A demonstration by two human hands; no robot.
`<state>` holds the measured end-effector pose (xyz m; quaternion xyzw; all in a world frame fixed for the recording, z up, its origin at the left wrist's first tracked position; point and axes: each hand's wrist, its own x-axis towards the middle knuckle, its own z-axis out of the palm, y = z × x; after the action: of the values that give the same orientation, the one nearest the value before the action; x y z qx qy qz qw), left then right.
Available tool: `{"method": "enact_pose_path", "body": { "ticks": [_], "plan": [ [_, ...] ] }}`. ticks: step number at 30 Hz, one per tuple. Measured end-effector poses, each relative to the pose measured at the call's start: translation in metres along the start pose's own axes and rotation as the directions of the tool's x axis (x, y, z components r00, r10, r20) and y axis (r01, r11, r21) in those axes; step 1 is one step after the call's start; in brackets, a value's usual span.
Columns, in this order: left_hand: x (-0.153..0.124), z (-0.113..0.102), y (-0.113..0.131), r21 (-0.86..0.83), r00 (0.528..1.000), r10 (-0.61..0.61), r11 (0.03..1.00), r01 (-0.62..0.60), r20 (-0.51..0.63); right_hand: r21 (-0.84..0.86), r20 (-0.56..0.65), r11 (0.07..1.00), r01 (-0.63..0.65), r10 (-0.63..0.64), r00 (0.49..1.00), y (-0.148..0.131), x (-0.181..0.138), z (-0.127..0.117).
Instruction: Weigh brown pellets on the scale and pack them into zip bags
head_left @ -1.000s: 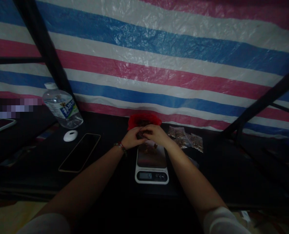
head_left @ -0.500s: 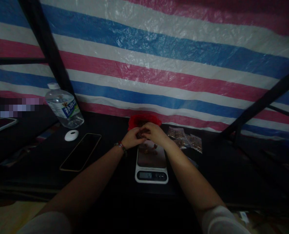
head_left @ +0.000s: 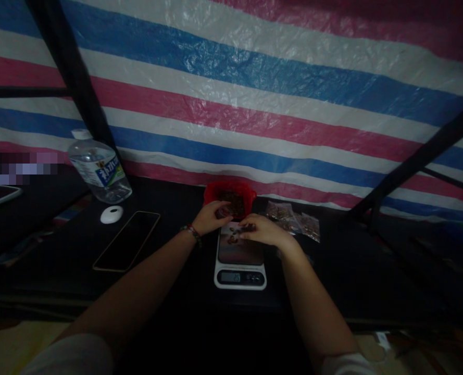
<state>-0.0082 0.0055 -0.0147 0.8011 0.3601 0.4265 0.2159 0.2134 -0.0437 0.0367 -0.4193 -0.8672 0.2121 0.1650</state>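
My left hand (head_left: 208, 217) is curled at the near left edge of a red plastic basket (head_left: 251, 195) holding small brown pieces (head_left: 237, 202). Something faint shows between its thumb and fingers, too dim to name. Over the upper right of a white digital scale (head_left: 220, 278), my right hand (head_left: 263, 230) has its fingers bent around dark brown pieces. A few more brown pieces (head_left: 233, 237) lie on the scale's plate (head_left: 241, 255), just left of my right fingertips. The display (head_left: 234, 277) is lit, its digits blurred.
Clear bags of brown pieces (head_left: 291, 217) lie right of the scale. To the left are a phone (head_left: 127, 240), a white rounded object (head_left: 111, 214) and a plastic bottle (head_left: 100, 172). A striped sheet (head_left: 231, 109) hangs behind the black table (head_left: 184, 281).
My hands have come apart. The right has moved back and down over the scale's plate; the left stays by the basket, whose brown contents now show. The view has shifted slightly.
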Motion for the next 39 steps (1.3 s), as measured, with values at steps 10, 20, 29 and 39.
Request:
{"method": "enact_pose_path", "body": {
  "ticks": [10,20,29,39],
  "plan": [
    [0.0,-0.001,0.003,-0.021,0.997,0.005,1.0,-0.004,0.08,-0.141,0.138,0.99,0.001,0.019,0.99,-0.014,-0.001,0.004],
    [0.0,-0.004,0.002,0.036,0.99,0.07,0.996,-0.076,0.125,-0.351,0.046,0.934,-0.069,0.091,0.995,-0.019,0.009,0.017],
    [0.001,-0.011,0.01,0.116,0.981,0.09,0.987,-0.111,0.171,-0.283,-0.04,0.958,-0.046,0.036,0.999,-0.01,0.015,0.015],
    [0.001,-0.01,0.015,0.011,0.983,0.114,0.993,-0.117,0.143,-0.119,-0.241,0.991,0.056,-0.083,0.967,-0.032,0.042,-0.007]
  ]
}}
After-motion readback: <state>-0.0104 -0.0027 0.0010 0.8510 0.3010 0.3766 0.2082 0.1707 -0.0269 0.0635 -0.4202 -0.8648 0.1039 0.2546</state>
